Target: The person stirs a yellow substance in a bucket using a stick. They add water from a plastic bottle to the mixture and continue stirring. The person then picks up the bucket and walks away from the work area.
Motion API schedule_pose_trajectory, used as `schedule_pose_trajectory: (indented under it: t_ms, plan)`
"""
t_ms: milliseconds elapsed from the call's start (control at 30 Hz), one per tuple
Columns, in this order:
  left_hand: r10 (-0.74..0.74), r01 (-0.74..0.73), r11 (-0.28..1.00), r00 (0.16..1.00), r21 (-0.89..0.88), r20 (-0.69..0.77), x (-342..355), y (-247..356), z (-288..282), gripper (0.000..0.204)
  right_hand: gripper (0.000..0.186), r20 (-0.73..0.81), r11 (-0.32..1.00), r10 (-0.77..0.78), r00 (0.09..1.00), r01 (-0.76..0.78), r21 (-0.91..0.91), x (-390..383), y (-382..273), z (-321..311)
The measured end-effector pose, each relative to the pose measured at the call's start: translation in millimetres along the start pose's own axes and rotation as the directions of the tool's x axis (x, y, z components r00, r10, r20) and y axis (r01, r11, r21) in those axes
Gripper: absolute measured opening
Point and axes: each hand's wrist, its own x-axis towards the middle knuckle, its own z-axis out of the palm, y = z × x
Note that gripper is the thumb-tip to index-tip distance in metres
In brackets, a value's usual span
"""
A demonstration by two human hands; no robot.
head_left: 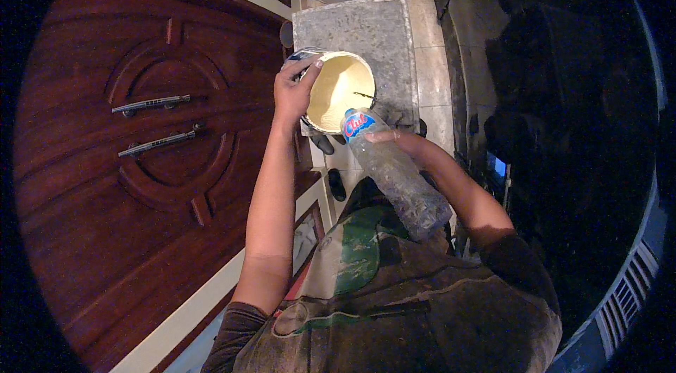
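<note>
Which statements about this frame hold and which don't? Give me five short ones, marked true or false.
1. The left hand is on the bucket's rim. True.
2. The right hand holds nothing. False: it holds a clear bottle.
3. The bottle's narrow end points toward the bucket. True.
4. The bucket is bright blue inside. False: it is pale yellow.
5. Two door handles show to the person's left. True.

The head-worn fisheye view faces downward from close above.
</note>
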Motion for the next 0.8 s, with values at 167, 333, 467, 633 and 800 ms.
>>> schedule_pose_trajectory:
  t_ms: [167, 333, 467, 633, 800]
  plan:
    - [-0.022, 0.022, 0.999, 1.000, 0.026, -0.008, -1, 8, 0, 0.025, 0.052, -0.093, 0.970, -0.026, 0.995, 0.003, -0.242, -3, 5, -19]
    - [-0.023, 0.022, 1.000, 1.000, 0.019, 0.012, 1, 1, 1, 0.025, 0.056, -0.113, 0.807, -0.277, 0.954, 0.168, -0.566, -2, 12, -28]
    - [-0.015, 0.015, 0.999, 1.000, 0.035, 0.004, 1, 10, 5, 0.025, 0.055, -0.101, 0.766, -0.307, 0.946, 0.182, -0.616, -1, 11, -28]
    - [-0.036, 0.034, 0.997, 0.999, 0.067, 0.033, 4, 12, 7, 0.024, 0.053, -0.152, 0.927, -0.130, 0.980, 0.066, -0.369, 10, 14, -29]
    - [-0.029, 0.028, 0.999, 0.999, 0.024, 0.032, 2, 16, 5, 0.024, 0.052, -0.147, 0.952, -0.125, 0.981, 0.076, -0.297, -1, 4, -15]
